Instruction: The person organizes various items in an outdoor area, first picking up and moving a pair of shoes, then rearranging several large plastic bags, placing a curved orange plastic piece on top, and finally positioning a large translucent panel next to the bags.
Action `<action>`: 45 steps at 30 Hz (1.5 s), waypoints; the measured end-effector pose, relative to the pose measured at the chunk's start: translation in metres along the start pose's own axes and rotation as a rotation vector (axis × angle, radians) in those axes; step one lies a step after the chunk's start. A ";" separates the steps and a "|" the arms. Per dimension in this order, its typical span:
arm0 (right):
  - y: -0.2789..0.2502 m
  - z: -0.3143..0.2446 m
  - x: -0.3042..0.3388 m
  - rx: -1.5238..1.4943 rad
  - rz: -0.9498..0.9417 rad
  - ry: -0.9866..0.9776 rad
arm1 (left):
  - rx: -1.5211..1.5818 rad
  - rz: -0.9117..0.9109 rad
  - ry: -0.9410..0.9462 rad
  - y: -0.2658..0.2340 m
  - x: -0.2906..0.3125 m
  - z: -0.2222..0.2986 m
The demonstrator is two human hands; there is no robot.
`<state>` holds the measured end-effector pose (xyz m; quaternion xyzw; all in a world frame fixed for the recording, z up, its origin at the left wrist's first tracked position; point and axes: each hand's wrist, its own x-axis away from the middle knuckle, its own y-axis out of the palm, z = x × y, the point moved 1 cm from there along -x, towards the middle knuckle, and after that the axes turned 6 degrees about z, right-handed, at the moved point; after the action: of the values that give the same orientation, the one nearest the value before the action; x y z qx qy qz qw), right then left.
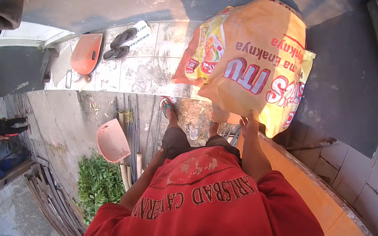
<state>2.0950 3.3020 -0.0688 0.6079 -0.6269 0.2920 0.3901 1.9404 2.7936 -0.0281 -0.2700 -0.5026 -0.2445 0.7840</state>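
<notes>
A large orange and yellow printed banner [256, 45] spreads at the upper right, creased and bent over, its top against the grey wall. My right hand [249, 127] is raised at its lower edge, fingers closed on the sheet's border. My left hand [158, 156] hangs low beside my dark shorts, and its fingers are too small and hidden to make out. Beneath me, my feet in sandals [166, 105] stand on rough ground, the right one partly covered by the banner.
A pale red plastic seat [112, 141] lies by bamboo poles and thin rods [138, 163]. Leafy branches [99, 181] are heaped nearby. An orange chair seat [87, 54] and dark flip-flops [117, 52] rest on the tiled ledge [139, 72]. An orange low wall [299, 182] runs along my right. Another person [4, 128] stands far left.
</notes>
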 end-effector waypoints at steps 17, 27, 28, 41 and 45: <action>-0.121 -0.016 0.012 0.411 -0.065 -0.231 | -1.039 -0.068 0.954 0.201 -0.002 0.390; -0.135 0.077 0.128 0.761 0.171 -0.508 | -1.092 0.196 1.972 0.353 0.047 0.638; -0.147 0.102 0.143 0.784 0.262 -0.415 | -1.274 0.327 1.813 0.363 0.061 0.630; -0.131 0.378 0.227 0.801 0.603 -0.018 | -1.128 0.002 1.881 0.384 0.018 0.709; -0.081 0.325 0.220 1.117 0.525 -0.313 | -1.119 0.070 1.828 0.420 0.051 0.803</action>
<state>2.1415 2.9044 -0.0627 0.5812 -0.5581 0.5684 -0.1666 1.7079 3.6337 0.2249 -0.3198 0.4665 -0.5268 0.6345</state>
